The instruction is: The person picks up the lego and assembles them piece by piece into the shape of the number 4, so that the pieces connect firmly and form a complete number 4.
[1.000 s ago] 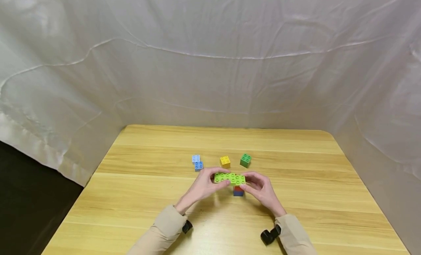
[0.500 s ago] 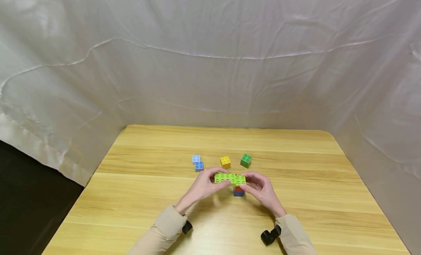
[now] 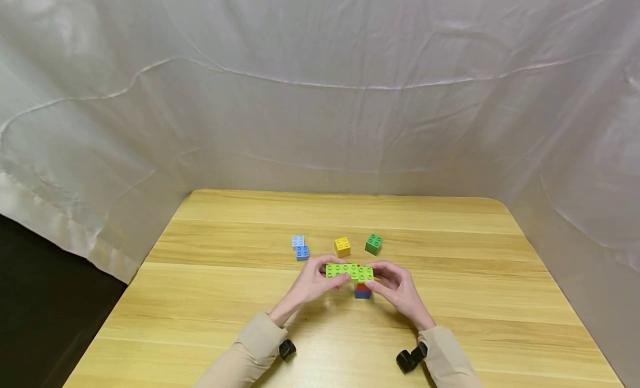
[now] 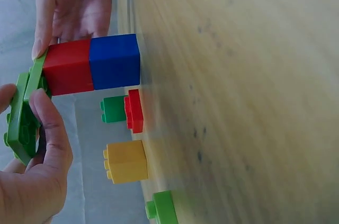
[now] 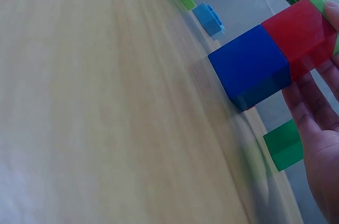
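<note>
Lime bricks (image 3: 340, 269): atop red brick (image 4: 69, 68) on blue brick (image 4: 115, 61), mid bench (image 3: 225, 299).
Left hand (image 3: 309, 280): fingers curled, pinching their left end.
Right hand (image 3: 401, 292): thumb and fingers pinching their right end.
Far: yellow brick (image 3: 342, 247), green brick (image 3: 373, 244).
</note>
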Demonstrator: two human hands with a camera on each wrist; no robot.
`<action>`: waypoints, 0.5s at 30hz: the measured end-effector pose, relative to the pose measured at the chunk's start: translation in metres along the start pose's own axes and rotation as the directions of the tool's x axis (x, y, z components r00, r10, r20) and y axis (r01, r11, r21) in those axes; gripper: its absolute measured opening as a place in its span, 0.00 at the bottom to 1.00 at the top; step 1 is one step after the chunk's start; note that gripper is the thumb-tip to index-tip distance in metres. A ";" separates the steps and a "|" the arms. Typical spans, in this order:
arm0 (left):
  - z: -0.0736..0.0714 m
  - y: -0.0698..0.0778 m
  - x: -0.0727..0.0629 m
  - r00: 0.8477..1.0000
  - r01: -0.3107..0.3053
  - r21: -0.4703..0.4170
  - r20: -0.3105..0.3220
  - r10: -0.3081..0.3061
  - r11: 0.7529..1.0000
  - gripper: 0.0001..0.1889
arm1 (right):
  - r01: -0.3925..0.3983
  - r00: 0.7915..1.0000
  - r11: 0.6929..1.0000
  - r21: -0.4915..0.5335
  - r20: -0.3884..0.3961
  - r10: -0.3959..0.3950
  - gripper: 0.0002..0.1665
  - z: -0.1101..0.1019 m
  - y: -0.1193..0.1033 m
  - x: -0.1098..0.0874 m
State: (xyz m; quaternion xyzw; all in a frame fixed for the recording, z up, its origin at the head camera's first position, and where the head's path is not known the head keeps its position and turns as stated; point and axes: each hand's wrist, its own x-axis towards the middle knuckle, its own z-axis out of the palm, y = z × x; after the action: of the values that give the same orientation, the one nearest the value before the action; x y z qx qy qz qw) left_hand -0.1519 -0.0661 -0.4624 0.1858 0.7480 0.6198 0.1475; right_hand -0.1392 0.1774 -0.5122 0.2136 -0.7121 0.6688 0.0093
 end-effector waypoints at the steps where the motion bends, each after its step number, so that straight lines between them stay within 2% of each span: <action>1: 0.000 0.000 0.000 1.000 -0.003 0.002 -0.001 0.003 1.000 0.18 | -0.001 1.000 1.000 -0.001 0.000 0.001 0.20 0.000 0.000 0.000; 15: 0.001 0.001 0.001 1.000 -0.010 0.012 -0.002 0.010 1.000 0.18 | 0.004 1.000 1.000 0.005 0.002 -0.004 0.20 0.000 0.000 0.000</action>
State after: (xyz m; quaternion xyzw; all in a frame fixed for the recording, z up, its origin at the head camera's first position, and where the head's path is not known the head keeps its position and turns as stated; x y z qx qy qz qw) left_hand -0.1523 -0.0650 -0.4619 0.1900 0.7509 0.6162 0.1425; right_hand -0.1392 0.1775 -0.5124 0.2155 -0.7101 0.6702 0.0094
